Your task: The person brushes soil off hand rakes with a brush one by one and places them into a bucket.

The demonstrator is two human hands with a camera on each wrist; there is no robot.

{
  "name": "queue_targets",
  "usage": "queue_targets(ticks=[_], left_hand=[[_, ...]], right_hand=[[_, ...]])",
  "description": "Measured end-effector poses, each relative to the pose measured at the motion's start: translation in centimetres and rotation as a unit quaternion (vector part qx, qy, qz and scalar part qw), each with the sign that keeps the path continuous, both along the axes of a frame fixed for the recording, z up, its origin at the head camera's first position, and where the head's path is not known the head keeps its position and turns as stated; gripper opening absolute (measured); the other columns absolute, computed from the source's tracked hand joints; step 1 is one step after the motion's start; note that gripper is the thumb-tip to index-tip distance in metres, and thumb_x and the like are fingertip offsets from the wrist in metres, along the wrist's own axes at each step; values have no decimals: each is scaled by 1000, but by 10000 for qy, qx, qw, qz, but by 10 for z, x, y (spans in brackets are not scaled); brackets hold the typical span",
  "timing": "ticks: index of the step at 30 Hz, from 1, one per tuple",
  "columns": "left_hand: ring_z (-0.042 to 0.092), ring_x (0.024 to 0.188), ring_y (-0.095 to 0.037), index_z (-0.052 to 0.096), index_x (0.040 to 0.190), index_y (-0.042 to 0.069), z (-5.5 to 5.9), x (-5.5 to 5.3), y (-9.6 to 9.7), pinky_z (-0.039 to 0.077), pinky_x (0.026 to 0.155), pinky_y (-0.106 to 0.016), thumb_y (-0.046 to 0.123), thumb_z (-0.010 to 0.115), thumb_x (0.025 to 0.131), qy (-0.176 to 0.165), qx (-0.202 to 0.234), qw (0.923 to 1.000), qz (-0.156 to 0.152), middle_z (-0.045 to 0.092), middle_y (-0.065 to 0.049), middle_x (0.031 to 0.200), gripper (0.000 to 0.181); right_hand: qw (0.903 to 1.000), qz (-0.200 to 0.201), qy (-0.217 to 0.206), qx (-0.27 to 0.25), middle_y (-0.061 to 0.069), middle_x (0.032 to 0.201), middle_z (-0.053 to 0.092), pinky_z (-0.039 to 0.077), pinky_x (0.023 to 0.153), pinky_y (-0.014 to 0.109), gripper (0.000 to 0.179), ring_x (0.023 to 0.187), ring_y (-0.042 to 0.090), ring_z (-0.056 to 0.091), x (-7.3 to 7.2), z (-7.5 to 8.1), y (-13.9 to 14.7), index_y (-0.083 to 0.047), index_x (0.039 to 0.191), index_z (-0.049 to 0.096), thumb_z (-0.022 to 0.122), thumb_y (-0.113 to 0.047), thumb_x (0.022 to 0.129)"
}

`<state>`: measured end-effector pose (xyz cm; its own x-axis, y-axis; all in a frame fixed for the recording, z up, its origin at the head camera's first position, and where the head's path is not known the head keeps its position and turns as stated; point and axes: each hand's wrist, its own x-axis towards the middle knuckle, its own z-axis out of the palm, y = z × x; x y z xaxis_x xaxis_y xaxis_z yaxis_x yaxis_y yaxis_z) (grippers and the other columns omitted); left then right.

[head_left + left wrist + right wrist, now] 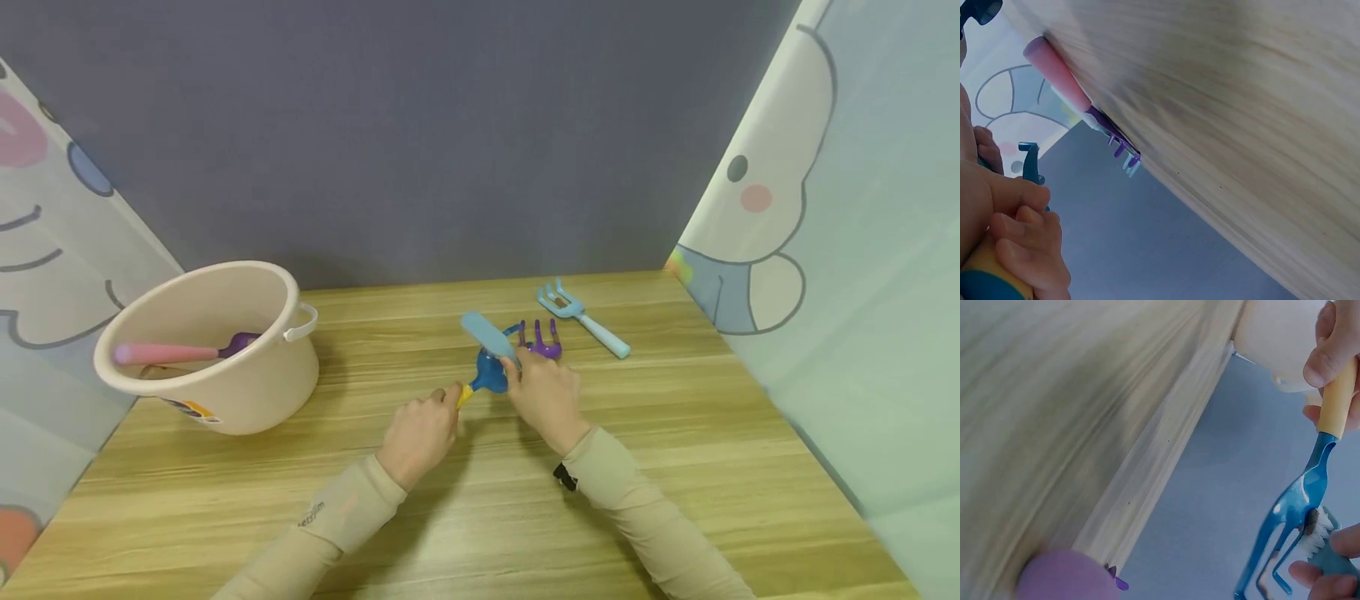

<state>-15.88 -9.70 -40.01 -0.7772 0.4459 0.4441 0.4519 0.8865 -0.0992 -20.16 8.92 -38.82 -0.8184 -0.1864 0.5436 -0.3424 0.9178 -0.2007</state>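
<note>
My left hand (420,429) grips the yellow handle of a small blue garden fork (492,372), held over the table with its tines pointing away. In my right hand (547,396) is a light blue scrubbing brush (487,333). The right wrist view shows the brush's white bristles (1317,536) right at the base of the fork's (1307,490) tines, beside a dark brown patch. Brown marks also show on one tine. From the head, the brush and right hand cover part of the fork.
Beyond my right hand lies a purple garden fork (546,348) with a pink handle (1060,72). A light blue fork (600,333) with a brown spot lies behind it. To the left stands a cream bucket (262,400) containing a pink-handled purple tool (176,354). A dark panel (450,142) rises behind the table.
</note>
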Motion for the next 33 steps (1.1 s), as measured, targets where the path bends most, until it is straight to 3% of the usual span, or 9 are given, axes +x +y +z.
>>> queue_targets(ticks=[5, 10, 16, 22, 27, 33], left_hand=[[34, 37, -3, 54, 102, 5, 3, 0, -1, 24, 32, -13, 9, 63, 80, -476, 367, 9981, -108, 59, -3, 62, 24], [32, 37, -2, 54, 101, 5, 4, 0, -1, 23, 32, -12, 9, 63, 80, -648, 435, 9968, -145, 60, -3, 62, 23], [32, 38, -3, 54, 100, 7, 0, -1, -2, 24, 33, -13, 11, 64, 80, -835, 418, 9955, -154, 60, -2, 63, 23], [38, 41, -3, 55, 104, 6, -1, -1, -4, 28, 36, -13, 11, 65, 81, -1353, 878, 9869, -102, 61, -3, 66, 25], [37, 41, -2, 56, 111, 4, 1, -2, -4, 29, 36, -13, 12, 61, 85, -1845, 1365, 9732, -160, 55, 1, 62, 28], [36, 38, -3, 55, 115, 6, 3, -2, -5, 30, 33, -15, 13, 58, 87, -2645, 2017, 9430, -82, 44, 5, 56, 29]], right_hand=[[9972, 24, -623, -422, -3, 51, 47, 26, 34, 23, 29, 39, 10, 37, 1, 4, 1, -8, 90, 65, 53, -34, 92], [9928, 46, -955, -717, -3, 52, 49, 28, 35, 23, 30, 40, 10, 37, 1, 7, 2, -7, 94, 65, 51, -34, 92], [9875, 195, -979, -1219, -2, 49, 44, 26, 31, 20, 31, 36, 8, 33, -2, 9, 10, -2, 95, 64, 50, -30, 94], [9844, 185, -1105, -1354, -3, 47, 39, 24, 32, 20, 36, 36, 7, 27, -3, 12, 20, -2, 101, 65, 48, -33, 94], [9803, 66, -1180, -1581, -1, 50, 40, 26, 37, 25, 36, 41, 10, 31, 1, 19, 24, -3, 108, 64, 52, -34, 93], [9800, 117, -980, -1730, 7, 59, 56, 30, 39, 26, 39, 44, 12, 39, 5, 26, 32, 1, 110, 62, 52, -32, 92]])
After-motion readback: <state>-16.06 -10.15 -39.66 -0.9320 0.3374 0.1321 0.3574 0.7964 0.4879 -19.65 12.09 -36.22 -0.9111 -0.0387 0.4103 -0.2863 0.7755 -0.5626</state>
